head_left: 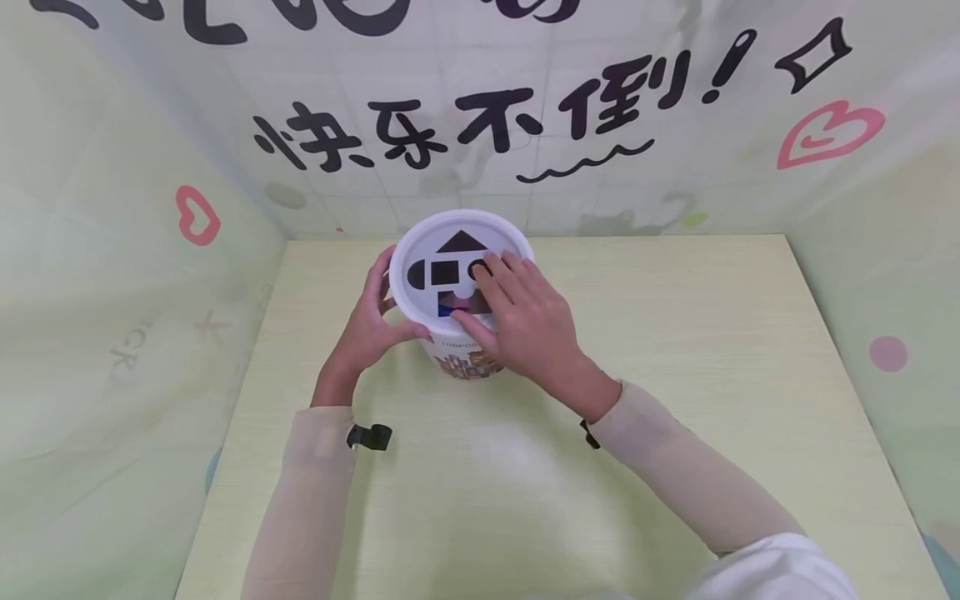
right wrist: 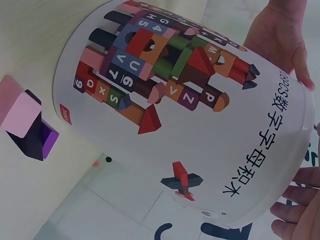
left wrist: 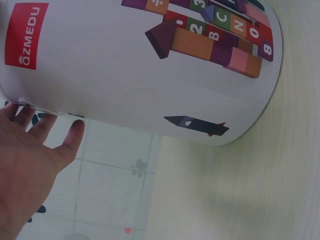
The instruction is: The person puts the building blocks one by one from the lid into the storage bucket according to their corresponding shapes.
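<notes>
A white bucket printed with pictures of toy blocks stands upright on the table, capped by a white lid with dark shape cutouts. Blue and pink bits show through the front cutout. My left hand holds the bucket at its left rim, the thumb at the front and the fingers round the far side. Laid over the right part of the lid, my right hand has its fingertips near the round hole and its thumb by the front cutout. In the right wrist view, its fingers show beside the rim.
Pink, dark and purple block shapes appear beside the bucket's base in the right wrist view. The pale wooden table is enclosed by printed curtains at the back and sides, and the bucket stands near the back edge.
</notes>
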Available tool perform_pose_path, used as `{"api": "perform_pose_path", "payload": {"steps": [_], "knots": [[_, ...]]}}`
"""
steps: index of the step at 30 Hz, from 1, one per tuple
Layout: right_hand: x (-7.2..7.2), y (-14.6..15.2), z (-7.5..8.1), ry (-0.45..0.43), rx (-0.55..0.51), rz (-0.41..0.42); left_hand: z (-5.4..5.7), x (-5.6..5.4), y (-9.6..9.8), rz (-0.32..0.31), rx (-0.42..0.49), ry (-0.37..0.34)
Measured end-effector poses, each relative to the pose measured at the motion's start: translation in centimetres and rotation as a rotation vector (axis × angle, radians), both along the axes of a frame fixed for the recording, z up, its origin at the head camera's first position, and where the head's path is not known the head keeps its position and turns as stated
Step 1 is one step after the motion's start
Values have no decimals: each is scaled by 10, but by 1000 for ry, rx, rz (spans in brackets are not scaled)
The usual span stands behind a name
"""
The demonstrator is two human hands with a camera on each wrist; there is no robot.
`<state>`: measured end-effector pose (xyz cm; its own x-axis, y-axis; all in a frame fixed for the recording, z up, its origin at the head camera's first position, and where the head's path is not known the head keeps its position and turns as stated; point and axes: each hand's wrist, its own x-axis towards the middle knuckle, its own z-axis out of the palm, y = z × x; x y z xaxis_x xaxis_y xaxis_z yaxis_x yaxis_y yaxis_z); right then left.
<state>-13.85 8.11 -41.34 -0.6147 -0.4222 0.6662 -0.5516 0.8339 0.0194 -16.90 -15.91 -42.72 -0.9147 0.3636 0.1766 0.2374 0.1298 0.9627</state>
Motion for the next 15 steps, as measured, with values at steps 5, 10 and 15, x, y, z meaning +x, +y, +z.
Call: {"api": "perform_pose_path", "payload": {"steps": [5,10,15], "knots": [[0,7,0,-20,20,-8,0,0,0,1,2,-5],[-1,14,1,-7,1,-5,1,1,0,9,-1,-16],[-1,25,0,-35,-11,-18,1,1,1,12,-3,-18]]}}
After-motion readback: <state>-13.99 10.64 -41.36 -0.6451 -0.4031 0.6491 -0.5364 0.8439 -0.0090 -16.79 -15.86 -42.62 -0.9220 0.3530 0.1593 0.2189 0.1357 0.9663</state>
